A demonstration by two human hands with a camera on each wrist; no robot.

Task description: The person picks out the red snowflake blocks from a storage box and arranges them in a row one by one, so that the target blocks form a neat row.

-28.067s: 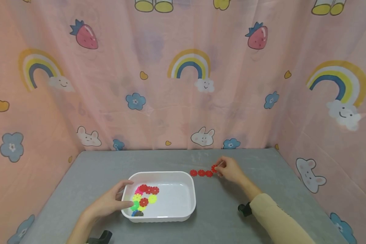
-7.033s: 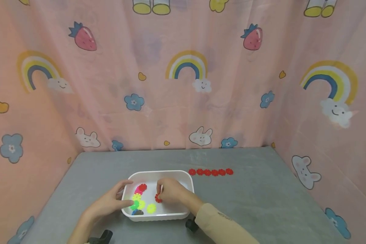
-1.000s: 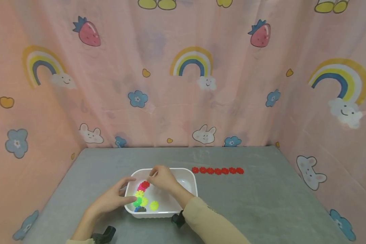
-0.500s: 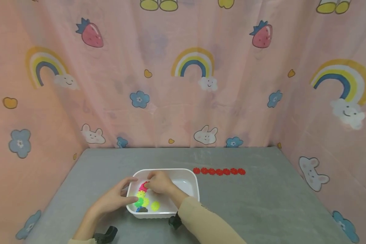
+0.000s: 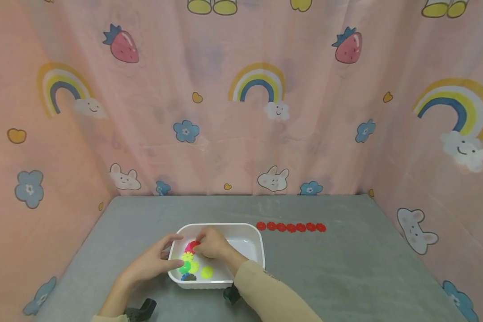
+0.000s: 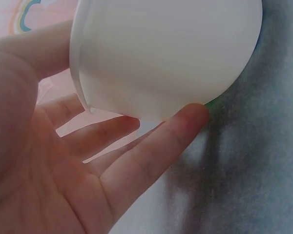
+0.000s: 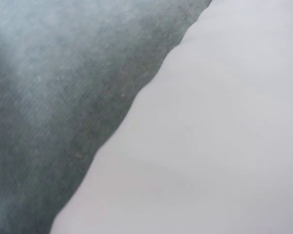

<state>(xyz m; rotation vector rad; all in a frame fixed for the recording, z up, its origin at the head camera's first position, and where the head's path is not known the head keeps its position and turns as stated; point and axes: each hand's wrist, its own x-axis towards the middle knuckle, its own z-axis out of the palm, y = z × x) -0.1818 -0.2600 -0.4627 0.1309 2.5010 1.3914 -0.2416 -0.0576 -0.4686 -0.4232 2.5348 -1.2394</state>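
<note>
A white plastic tray (image 5: 247,245) stands on the grey table. My left hand (image 5: 154,259) grips its left end, with fingers against the outer wall (image 6: 171,58) in the left wrist view. Inside, my right hand (image 5: 212,243) pinches a red snowflake disc (image 5: 195,243) with thumb and fingertips, overlapping a pink disc (image 5: 189,249). Below these lie yellow discs (image 5: 188,256), a green disc (image 5: 184,267), and blue and dark discs (image 5: 191,277) by the near wall. The right wrist view holds only the tray's pale side (image 7: 210,136) and tabletop; the right hand is hidden there.
A row of several red snowflake discs (image 5: 291,227) runs rightward from the tray's far right corner. Pink patterned curtain (image 5: 225,156) encloses the back and sides of the table (image 5: 346,268). A black wrist mount (image 5: 231,294) sits below the right sleeve.
Since the oldest frame, the red row has lengthened rightward and red discs have left the tray. Over the last second my right hand came down onto the red disc; my left hand stayed at the tray.
</note>
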